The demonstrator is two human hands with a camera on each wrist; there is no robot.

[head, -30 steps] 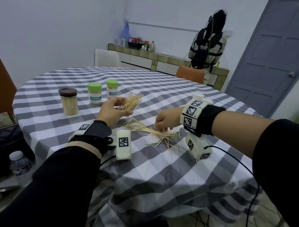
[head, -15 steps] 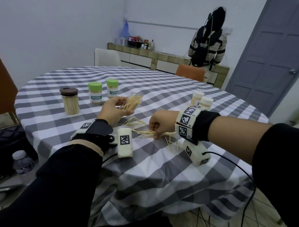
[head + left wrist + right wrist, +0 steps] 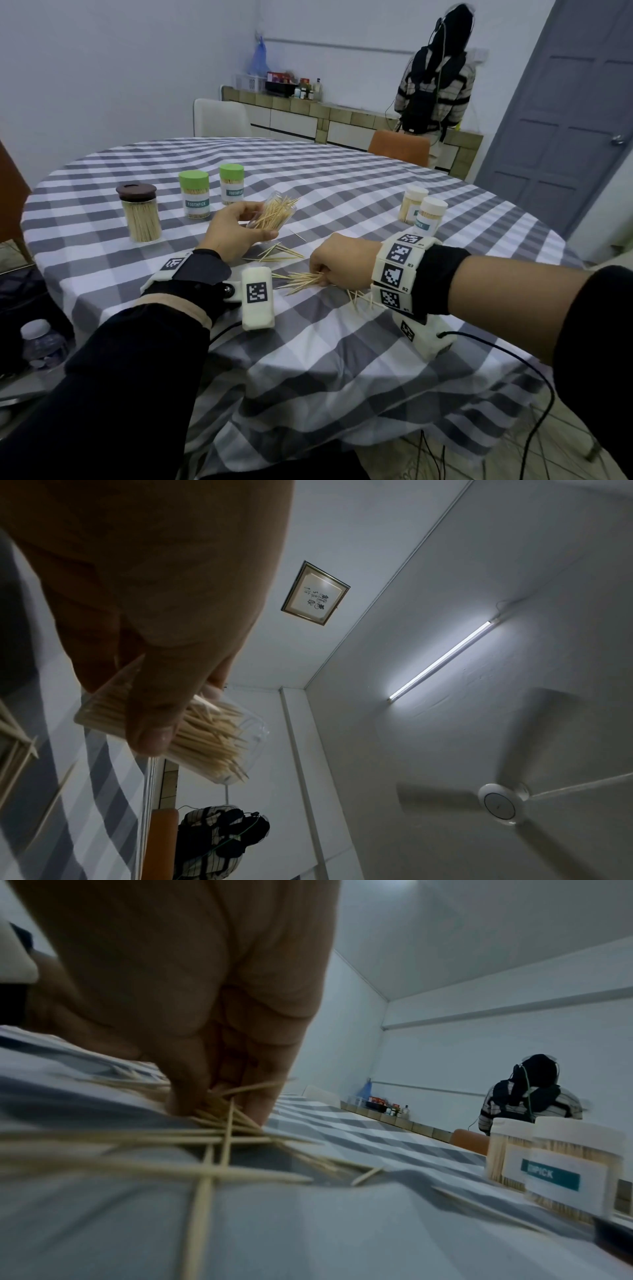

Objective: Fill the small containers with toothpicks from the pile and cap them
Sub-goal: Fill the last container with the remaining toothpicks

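Right hand [image 3: 337, 260] low center of frame, fingertips [image 3: 185, 1107] pinching toothpicks [image 3: 301, 279] from the pile on the desk [image 3: 308, 349]. Left hand [image 3: 233, 231] just above-left, clutching an uncapped clear container [image 3: 274, 214], tilted, part full of picks. Capped containers farther back: white pair [image 3: 423, 210] right, green pair [image 3: 212, 190] and brown-lid jar [image 3: 138, 212] left.

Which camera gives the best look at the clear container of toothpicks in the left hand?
The head view: the clear container shows whole, tilted in the left hand. The left wrist view shows it close but partly behind a thumb. The right wrist view doesn't show it.
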